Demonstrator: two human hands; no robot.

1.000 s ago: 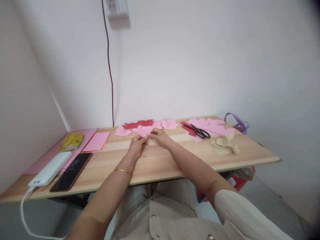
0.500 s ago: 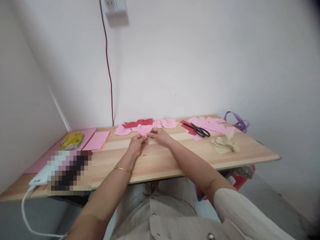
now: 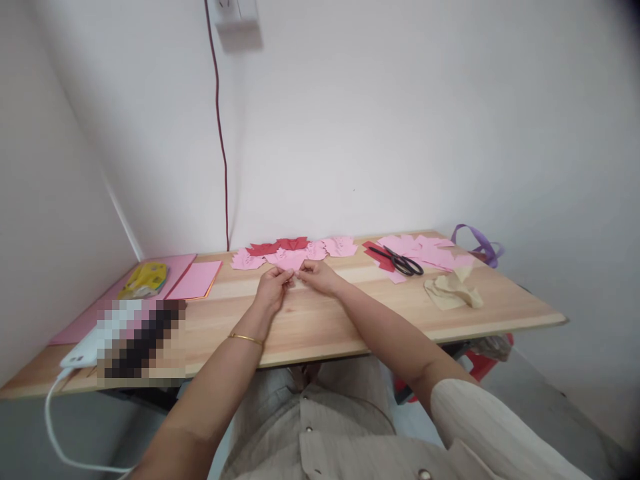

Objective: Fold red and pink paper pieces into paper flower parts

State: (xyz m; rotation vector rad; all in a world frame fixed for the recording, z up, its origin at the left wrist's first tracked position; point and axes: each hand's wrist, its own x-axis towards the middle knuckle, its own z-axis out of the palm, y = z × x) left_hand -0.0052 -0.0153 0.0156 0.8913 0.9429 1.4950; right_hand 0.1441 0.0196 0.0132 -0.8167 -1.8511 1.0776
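Observation:
Both hands meet over the middle of the wooden table. My left hand is closed in a pinch, with a gold bangle on its wrist. My right hand pinches from the other side, its fingertips nearly touching the left ones. Between them is a piece of pink paper, its lower tip at my fingertips and its edges partly hidden by them. Just beyond lies a row of cut and folded pink paper shapes, with red paper shapes on top.
Black-handled scissors lie on red and pink paper pieces at the right, near crumpled beige paper and a purple ribbon. On the left are pink sheets, a yellow packet and a white cabled device.
The view has shifted slightly, so the table things appear a little further right. Both hands stay at the pink paper, with only small finger movement.

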